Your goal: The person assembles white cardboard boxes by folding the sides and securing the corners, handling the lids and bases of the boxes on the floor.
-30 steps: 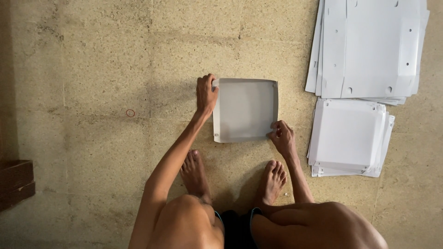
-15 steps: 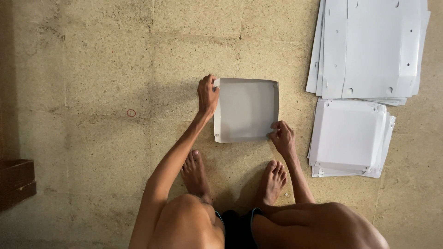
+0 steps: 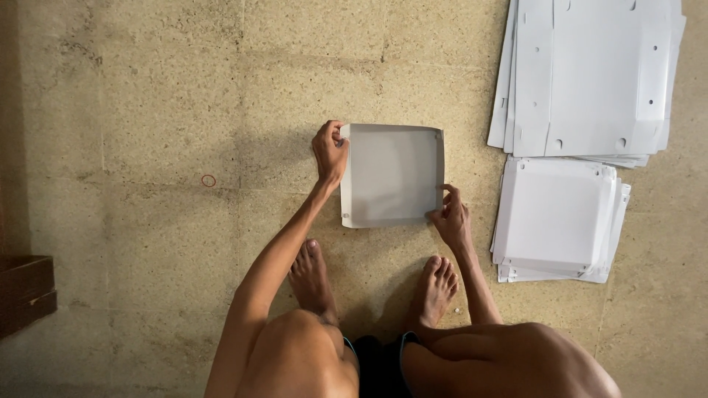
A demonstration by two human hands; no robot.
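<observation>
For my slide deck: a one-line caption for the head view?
Both hands, left and right, grip a folded white tray on the floor.

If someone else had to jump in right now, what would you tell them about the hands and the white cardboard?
Left hand: fingers pinch the left wall of the folded white tray, near its far corner.
Right hand: fingers grip the tray's near right corner.
The tray sits on the floor in front of the bare feet, its walls turned up.
Done: folded trays are stacked to the right.
Left: flat white sheets lie piled beyond that stack, not yet folded.
</observation>
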